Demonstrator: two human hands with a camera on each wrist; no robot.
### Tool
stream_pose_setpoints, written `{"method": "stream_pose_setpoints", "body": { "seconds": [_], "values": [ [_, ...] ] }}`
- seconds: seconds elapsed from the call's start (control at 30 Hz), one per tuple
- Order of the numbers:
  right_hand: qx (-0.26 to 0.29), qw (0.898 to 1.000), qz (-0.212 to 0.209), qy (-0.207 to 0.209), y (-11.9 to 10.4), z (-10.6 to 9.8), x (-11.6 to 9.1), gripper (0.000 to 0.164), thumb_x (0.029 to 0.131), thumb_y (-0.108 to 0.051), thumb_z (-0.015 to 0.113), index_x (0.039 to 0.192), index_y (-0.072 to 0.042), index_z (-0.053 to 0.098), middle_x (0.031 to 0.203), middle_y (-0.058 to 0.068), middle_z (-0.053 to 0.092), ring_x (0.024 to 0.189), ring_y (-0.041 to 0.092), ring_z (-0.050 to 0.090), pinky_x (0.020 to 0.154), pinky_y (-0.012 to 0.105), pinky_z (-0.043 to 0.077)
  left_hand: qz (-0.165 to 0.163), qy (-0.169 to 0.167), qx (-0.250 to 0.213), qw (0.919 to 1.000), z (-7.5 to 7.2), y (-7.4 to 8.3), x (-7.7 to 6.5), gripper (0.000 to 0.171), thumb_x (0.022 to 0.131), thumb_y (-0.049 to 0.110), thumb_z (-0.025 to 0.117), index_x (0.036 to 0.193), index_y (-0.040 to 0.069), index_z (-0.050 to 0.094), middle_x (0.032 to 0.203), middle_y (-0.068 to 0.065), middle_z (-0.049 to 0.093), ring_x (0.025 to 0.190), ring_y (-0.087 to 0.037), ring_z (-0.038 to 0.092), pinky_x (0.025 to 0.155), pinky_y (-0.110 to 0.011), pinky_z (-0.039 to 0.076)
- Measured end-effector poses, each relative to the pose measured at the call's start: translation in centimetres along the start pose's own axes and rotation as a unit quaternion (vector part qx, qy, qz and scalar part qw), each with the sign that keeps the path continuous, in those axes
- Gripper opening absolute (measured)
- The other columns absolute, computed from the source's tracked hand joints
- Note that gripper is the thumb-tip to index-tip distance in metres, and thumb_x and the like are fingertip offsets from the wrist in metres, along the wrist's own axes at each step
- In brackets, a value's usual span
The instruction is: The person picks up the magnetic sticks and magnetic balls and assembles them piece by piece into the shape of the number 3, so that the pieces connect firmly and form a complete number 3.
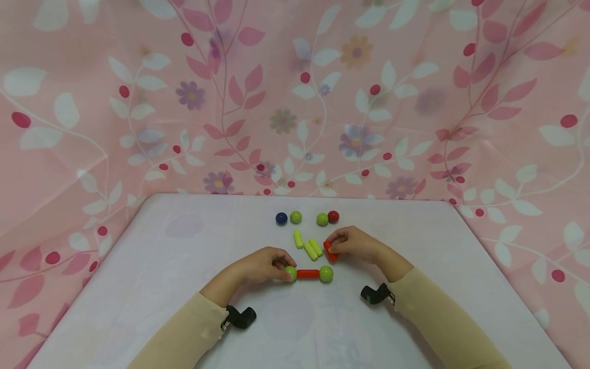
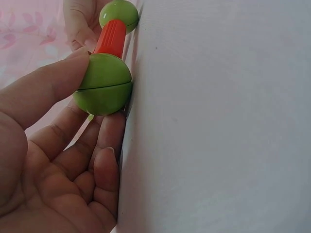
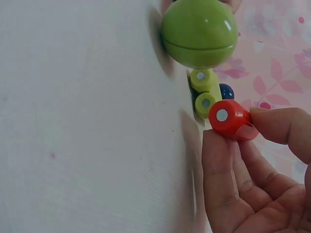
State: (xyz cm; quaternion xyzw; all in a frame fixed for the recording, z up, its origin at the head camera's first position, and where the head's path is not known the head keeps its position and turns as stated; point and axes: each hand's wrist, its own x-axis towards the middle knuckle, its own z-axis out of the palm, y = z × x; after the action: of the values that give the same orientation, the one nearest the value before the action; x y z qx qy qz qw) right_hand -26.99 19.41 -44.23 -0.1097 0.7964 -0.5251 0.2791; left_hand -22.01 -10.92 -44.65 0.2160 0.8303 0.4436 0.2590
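My left hand (image 1: 266, 265) pinches a green ball (image 2: 103, 85) between thumb and fingers. That ball sits at one end of a red rod (image 1: 308, 273), and a second green ball (image 1: 326, 273) is at the rod's other end, so the three lie in a row on the table. To the right and farther back, my right hand (image 1: 354, 243) pinches another red rod (image 3: 232, 119) between thumb and fingers. A round pale spot shows on its end face in the right wrist view. Beside this rod lie several yellow-green rods (image 1: 311, 250).
At the back of the white table (image 1: 221, 215) a dark blue ball (image 1: 281, 219) and a green ball (image 1: 296, 217) sit side by side. Right of them are another green ball (image 1: 322, 219) and a red ball (image 1: 334, 216). A pink floral curtain (image 1: 258, 102) hangs behind the table.
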Motion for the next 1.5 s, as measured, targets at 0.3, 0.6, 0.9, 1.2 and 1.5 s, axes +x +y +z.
{"method": "stream_pose_setpoints", "body": {
  "seconds": [0.3, 0.6, 0.9, 1.2, 1.5],
  "values": [
    [0.055, 0.998, 0.004, -0.001, 0.1, 0.7, 0.0, 0.031, 0.091, -0.003, 0.069, 0.118, 0.009, 0.061, 0.096, 0.009, 0.07, 0.086, 0.02, 0.068, 0.083, 0.037, 0.057, 0.003, 0.003, -0.002, 1.0, 0.1, 0.0, -0.1, 0.027, 0.087, 0.021, 0.08, 0.111, 0.013, 0.071, 0.1, 0.005, 0.067, 0.094, -0.015, 0.058, 0.086, -0.032, 0.048],
    [0.063, 0.998, 0.02, -0.011, 0.3, 1.2, 0.2, 0.031, 0.091, -0.002, 0.068, 0.119, 0.01, 0.061, 0.096, 0.01, 0.071, 0.086, 0.018, 0.068, 0.082, 0.037, 0.058, 0.0, 0.006, -0.012, 0.9999, 0.1, -0.2, 0.0, 0.026, 0.086, 0.02, 0.081, 0.11, 0.014, 0.072, 0.099, 0.004, 0.067, 0.093, -0.015, 0.059, 0.085, -0.031, 0.048],
    [0.081, 0.996, 0.034, -0.011, 0.3, 1.3, 0.2, 0.028, 0.092, 0.0, 0.066, 0.117, 0.01, 0.06, 0.094, 0.01, 0.072, 0.085, 0.018, 0.069, 0.081, 0.036, 0.058, 0.001, 0.002, -0.021, 0.9998, 0.1, -0.4, 0.2, 0.028, 0.085, 0.021, 0.082, 0.11, 0.014, 0.072, 0.099, 0.004, 0.067, 0.093, -0.015, 0.058, 0.083, -0.031, 0.048],
    [0.086, 0.995, 0.043, -0.007, 0.0, 1.5, 0.1, 0.026, 0.093, -0.002, 0.067, 0.116, 0.009, 0.06, 0.096, 0.01, 0.072, 0.085, 0.019, 0.07, 0.083, 0.036, 0.057, -0.006, 0.007, -0.026, 0.9996, 0.1, -0.2, 0.1, 0.029, 0.085, 0.02, 0.082, 0.111, 0.012, 0.072, 0.098, 0.004, 0.067, 0.093, -0.016, 0.058, 0.082, -0.03, 0.048],
    [0.087, 0.995, 0.047, -0.009, 0.0, 1.5, -0.1, 0.027, 0.093, -0.004, 0.068, 0.116, 0.009, 0.061, 0.096, 0.01, 0.072, 0.085, 0.019, 0.07, 0.083, 0.036, 0.057, -0.011, 0.009, -0.021, 0.9997, 0.2, 0.0, 0.1, 0.029, 0.086, 0.021, 0.081, 0.111, 0.012, 0.072, 0.099, 0.004, 0.068, 0.093, -0.015, 0.059, 0.083, -0.03, 0.048]
  ]
}}
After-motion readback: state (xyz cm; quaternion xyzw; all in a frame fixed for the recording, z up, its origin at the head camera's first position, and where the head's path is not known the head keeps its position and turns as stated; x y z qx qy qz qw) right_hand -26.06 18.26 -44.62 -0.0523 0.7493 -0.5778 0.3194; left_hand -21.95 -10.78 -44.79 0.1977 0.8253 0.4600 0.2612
